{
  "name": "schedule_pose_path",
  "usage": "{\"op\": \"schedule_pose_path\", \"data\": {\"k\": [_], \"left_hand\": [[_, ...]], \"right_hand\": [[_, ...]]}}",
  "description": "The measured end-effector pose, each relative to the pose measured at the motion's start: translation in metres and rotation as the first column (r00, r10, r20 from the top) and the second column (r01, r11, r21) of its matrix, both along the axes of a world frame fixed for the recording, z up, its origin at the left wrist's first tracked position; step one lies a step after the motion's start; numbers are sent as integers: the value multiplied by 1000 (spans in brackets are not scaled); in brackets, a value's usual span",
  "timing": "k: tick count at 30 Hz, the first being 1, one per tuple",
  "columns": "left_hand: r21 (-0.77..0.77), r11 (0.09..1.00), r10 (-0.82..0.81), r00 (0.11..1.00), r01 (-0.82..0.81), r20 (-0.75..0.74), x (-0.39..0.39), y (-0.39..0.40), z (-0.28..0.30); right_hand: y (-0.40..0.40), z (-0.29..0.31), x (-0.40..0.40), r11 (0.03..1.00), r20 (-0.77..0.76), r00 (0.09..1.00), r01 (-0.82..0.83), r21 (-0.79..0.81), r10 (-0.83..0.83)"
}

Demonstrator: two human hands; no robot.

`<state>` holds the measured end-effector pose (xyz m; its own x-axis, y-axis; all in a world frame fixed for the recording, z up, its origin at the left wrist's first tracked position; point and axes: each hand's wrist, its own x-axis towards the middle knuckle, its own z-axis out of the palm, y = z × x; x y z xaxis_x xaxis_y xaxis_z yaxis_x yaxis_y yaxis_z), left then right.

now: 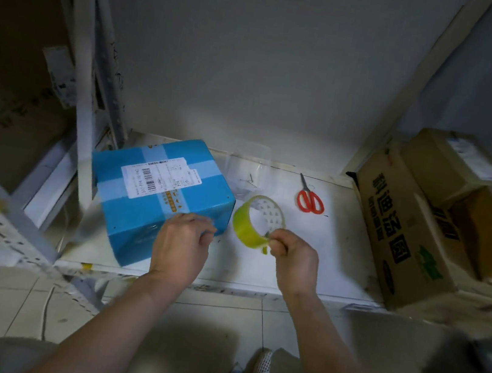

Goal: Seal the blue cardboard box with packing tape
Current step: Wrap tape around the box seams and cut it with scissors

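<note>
scissors (310, 198) beside brown cartons (404, 229)

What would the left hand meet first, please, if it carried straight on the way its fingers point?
Probably the blue box: the left hand points up and slightly right at its near right corner and looks almost on it already, though depth is unclear.

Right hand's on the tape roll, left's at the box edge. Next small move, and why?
Probably pull the free end across to the blue box and stick it down. The right hand pinches the tape roll off the box's right side; the left hand, fingers curled, is at the box's near edge, seemingly holding the tape end.
</note>
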<state>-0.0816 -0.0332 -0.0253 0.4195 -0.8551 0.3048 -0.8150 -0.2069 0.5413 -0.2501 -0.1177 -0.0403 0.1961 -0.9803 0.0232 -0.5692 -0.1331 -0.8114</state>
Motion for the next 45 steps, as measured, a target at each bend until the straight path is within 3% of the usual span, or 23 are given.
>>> {"op": "schedule_pose_path", "data": {"k": [4, 6, 8, 12, 15, 20, 24, 27, 30, 36, 45], "left_hand": [[130, 987, 142, 908, -98, -395, -5, 25, 14], [172, 983, 157, 767, -61, -622, -7, 35, 17], [177, 984, 167, 556, -38, -814, -12, 43, 22], [114, 993, 120, 212, -41, -970, -9, 52, 37], [54, 997, 49, 98, 56, -994, -2, 59, 42], [42, 997, 34, 134, 59, -990, 0, 66, 41], [22, 1000, 23, 101, -11, -995, -9, 71, 38], [-21, 999, -18, 69, -38, -997, -18, 76, 38], [-76, 997, -73, 128, -17, -989, -22, 80, 41], [-109, 992, -122, 308, 59, -944, -12, 88, 59], [-80, 991, -122, 494, 105, -861, -9, 83, 80]], "right_hand": [[36, 14, -3, 994, 45, 997, -64, 91, 60], [51, 16, -6, 988, 51, 994, -106, 116, 101], [64, 19, -8, 980, 78, 986, -154, 123, 145], [83, 26, -7, 957, 133, 965, -245, 156, 225], [91, 31, -4, 934, 174, 947, -301, 191, 270], [98, 37, 6, 899, 167, 945, -320, 300, 281], [106, 42, 24, 850, 282, 956, -211, 484, 77], [111, 37, 35, 689, 462, 850, -177, 703, -254], [116, 30, 37, 544, 468, 826, -247, 802, -315], [113, 40, 33, 681, 467, 844, -181, 710, -264], [108, 59, 22, 747, 444, 880, -181, 639, -167]]}}
